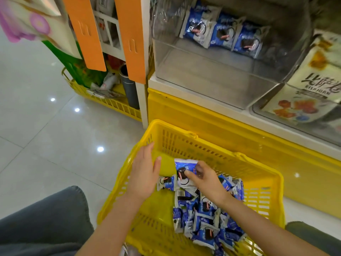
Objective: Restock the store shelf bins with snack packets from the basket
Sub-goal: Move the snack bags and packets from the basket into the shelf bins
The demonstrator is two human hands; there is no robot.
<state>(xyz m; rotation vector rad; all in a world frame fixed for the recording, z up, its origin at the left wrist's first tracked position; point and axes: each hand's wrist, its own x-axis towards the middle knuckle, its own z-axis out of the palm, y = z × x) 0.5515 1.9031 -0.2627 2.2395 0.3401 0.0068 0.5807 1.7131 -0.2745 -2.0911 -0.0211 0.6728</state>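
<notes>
A yellow plastic basket point(212, 145) stands on the floor before the shelf and holds several blue-and-white snack packets point(204, 218) heaped at its right side. My right hand point(204, 177) pinches one of these packets point(181, 169) at the top of the heap. My left hand point(144, 170) hovers over the basket's left part with its fingers straight and holds nothing. Above, a clear shelf bin point(212, 78) holds three of the same packets point(221, 34) standing at its back; its front floor is bare.
A second clear bin point(276, 109) to the right holds cream packs with orange print point(317, 85). The yellow shelf base point(203, 115) runs behind the basket. Another yellow basket point(110, 102) with goods sits on the tiled floor at the left, under orange tags point(132, 39). My grey-trousered knees flank the basket.
</notes>
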